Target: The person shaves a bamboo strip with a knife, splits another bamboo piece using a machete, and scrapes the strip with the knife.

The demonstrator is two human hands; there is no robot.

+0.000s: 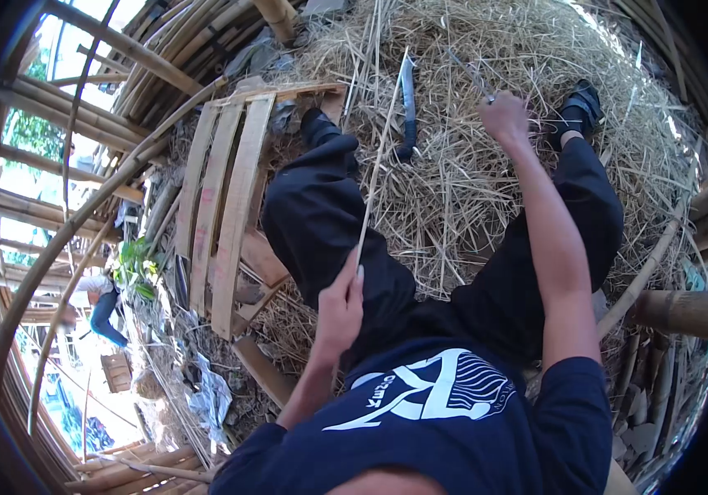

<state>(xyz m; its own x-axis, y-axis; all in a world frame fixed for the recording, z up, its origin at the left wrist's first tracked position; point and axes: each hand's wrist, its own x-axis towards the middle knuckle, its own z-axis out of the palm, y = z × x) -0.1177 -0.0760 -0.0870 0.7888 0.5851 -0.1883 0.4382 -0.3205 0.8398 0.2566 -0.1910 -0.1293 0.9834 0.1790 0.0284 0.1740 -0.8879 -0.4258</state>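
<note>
My left hand (341,309) is closed around the lower end of a long, thin bamboo strip (380,157). The strip slants up past my left knee toward the straw. Farther forward, my right hand (505,117) is closed on the handle of a knife (477,76), whose narrow blade points up and left; most of the handle is hidden in my fist. Between my feet, a larger knife with a dark handle (408,107) lies on the straw, just right of the strip. Knife and strip are apart.
Cut straw and shavings (461,198) cover the ground between my legs. A slatted wooden pallet (230,198) leans at my left. Bamboo poles (90,107) frame the left side, and a thick bamboo post (684,315) juts in at right. Another person (105,309) is outside, far left.
</note>
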